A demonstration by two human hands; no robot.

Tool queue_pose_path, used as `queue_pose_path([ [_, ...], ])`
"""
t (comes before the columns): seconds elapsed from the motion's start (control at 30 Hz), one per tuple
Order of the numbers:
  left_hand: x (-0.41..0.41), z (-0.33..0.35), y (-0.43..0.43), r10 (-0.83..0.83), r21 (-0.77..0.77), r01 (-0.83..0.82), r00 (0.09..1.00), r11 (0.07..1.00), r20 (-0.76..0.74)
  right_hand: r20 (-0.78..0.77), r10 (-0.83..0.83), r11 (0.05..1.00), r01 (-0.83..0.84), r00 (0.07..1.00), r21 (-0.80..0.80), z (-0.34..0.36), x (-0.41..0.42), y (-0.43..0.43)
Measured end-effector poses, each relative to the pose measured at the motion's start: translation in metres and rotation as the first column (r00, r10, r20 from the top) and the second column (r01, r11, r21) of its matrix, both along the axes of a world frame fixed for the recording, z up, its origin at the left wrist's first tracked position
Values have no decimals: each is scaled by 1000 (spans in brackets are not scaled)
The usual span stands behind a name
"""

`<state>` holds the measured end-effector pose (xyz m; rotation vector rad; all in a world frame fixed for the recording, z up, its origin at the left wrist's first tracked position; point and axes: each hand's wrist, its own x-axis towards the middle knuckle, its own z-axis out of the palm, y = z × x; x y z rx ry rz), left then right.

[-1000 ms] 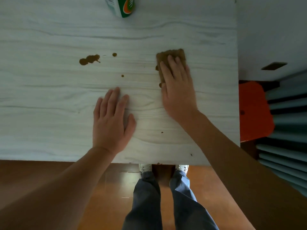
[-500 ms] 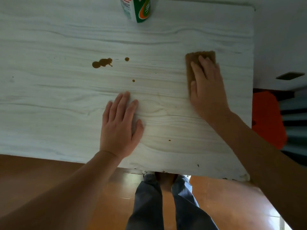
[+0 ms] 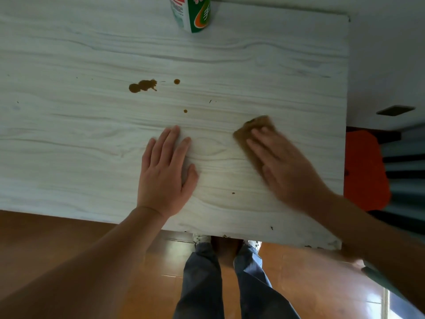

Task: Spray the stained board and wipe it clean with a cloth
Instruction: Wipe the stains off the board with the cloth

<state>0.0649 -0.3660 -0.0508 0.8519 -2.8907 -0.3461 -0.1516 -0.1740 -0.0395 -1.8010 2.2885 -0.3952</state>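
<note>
A pale wood-grain board (image 3: 69,139) fills the upper view. A large brown stain (image 3: 142,85) lies left of centre, with small brown spots (image 3: 176,81) beside and below it and one near the front (image 3: 233,193). My right hand (image 3: 287,166) presses flat on a brown cloth (image 3: 250,128) on the board's right part, fingers straight and motion-blurred. My left hand (image 3: 166,173) rests flat on the board beside it, fingers spread. A green and white spray bottle (image 3: 192,13) stands at the far edge, its top cut off by the frame.
The board's front edge (image 3: 253,240) runs above my legs and an orange-brown floor (image 3: 57,261). An orange seat (image 3: 365,171) stands right of the board, with grey slats (image 3: 407,180) beyond it. A white wall lies to the upper right.
My right hand has slid the cloth from the far right of the board back toward me and to the left. My left hand has stayed flat in place.
</note>
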Motion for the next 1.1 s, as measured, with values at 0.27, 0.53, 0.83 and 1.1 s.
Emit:
queue_pose_path([
  [0.27,0,1,1,-5,1,5,1000,1000,-11,36,-445,887,446,895,-117,-4,-31,-78],
  [0.53,0,2,1,-2,8,2,1000,1000,-7,41,8,999,-6,999,-54,-1,10,-22],
  [0.83,1,-1,0,-2,4,2,1000,1000,-21,49,-461,884,463,886,-65,-1,-16,-58],
  [1.1,1,0,0,-5,11,5,1000,1000,-9,105,-248,968,243,963,58,14,1,-25],
])
